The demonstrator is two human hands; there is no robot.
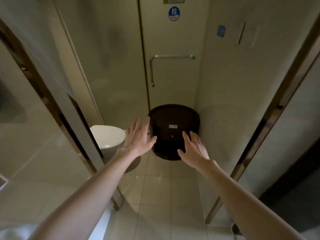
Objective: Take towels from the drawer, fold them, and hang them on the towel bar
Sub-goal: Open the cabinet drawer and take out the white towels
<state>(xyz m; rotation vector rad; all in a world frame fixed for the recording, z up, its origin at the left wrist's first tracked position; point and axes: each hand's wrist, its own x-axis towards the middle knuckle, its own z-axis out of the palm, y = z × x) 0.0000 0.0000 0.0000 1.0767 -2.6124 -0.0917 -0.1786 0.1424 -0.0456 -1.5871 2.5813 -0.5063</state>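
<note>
Both bare forearms are reaching forward through a doorway, hands spread and gripping nothing.

Fingers are splaying wide on the left hand (138, 135) and the right hand (194, 149), both palms facing down and neither one holding anything. Each hand is hovering in front of a dark round bin (173, 118) that is sitting on the pale tiled floor (164, 187) against the far wall; whether the fingertips are touching it cannot be told. A white toilet (109, 137) is standing just left of the left hand. Well above and beyond both hands, the towel bar (173, 57) is running level across a glass door (173, 84), bare of any towel, with a blue round sticker (174, 13) higher up.
</note>
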